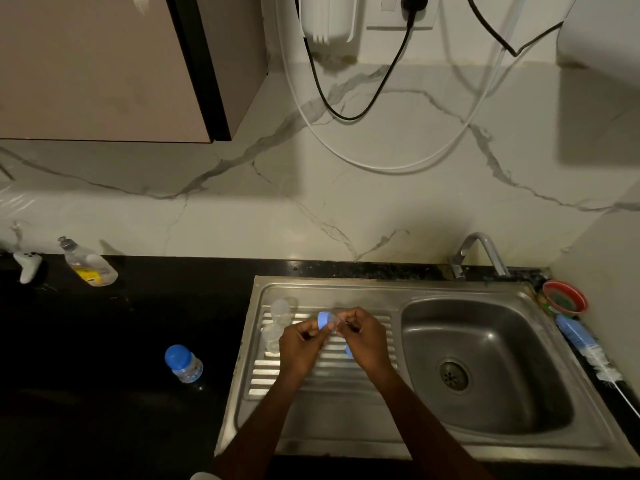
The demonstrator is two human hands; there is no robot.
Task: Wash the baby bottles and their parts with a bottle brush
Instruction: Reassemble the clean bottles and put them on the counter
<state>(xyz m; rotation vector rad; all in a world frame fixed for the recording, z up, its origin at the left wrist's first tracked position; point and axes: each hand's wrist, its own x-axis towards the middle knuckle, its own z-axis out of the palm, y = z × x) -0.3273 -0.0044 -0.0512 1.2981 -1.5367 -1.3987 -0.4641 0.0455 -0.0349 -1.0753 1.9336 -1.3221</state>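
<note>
Blue bottle collar [322, 320] with its clear nipple [333, 319] is pinched between left hand [300, 342] and right hand [369, 341] over the steel drainboard [311, 379]; bottle brush [585, 351] lies at three o'clock, capped baby bottle [183, 363] at nine.

On the surface [138, 341], a capped bottle [183, 363] stands left of the drainboard [311, 375], the basin [485, 368] lies right of it, the tap [479, 252] behind, and the brush [585, 351] right of the basin.
</note>
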